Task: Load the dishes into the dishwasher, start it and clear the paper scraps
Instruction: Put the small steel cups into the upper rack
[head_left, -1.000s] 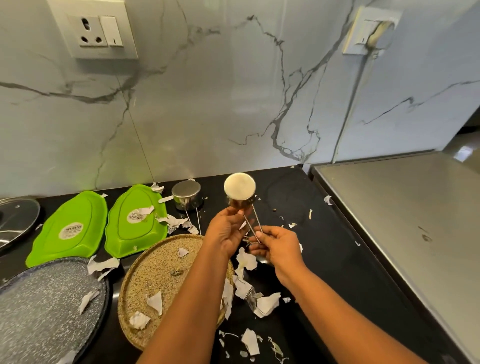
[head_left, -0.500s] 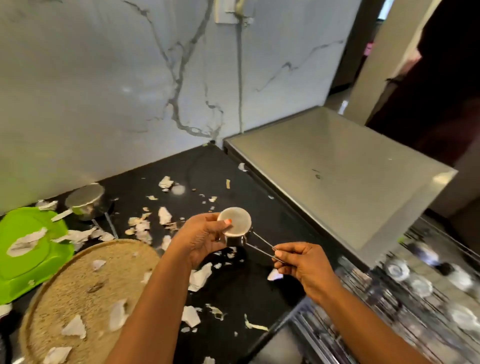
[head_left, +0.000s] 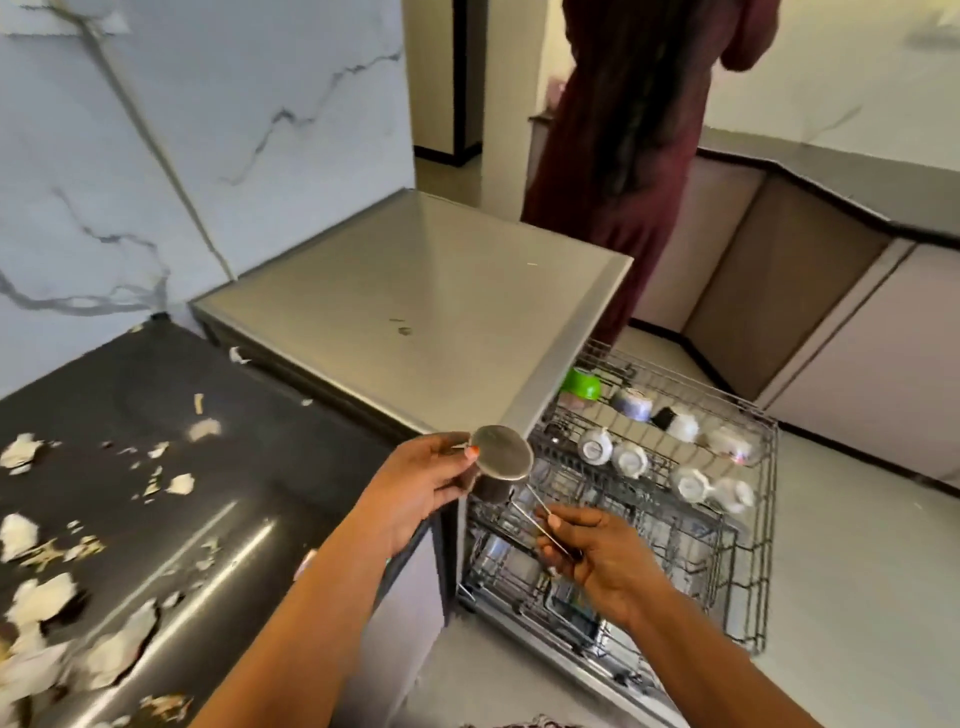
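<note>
small steel pot (head_left: 503, 457) now off the bench (head_left: 156, 467), carried over the pulled-out upper rack (head_left: 727, 499). left hand (head_left: 426, 483) clenched on its body, right hand (head_left: 597, 551) pinching the wire handle. scraps (head_left: 36, 603) remain. placement likely next.

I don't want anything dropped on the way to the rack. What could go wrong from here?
The left hand pinches the small steel cup by its rim, and the right hand holds only its thin wire handle; either grip could slip. The upper rack is already crowded with cups, so the cup may knock them. Paper scraps could be swept off the counter.
</note>
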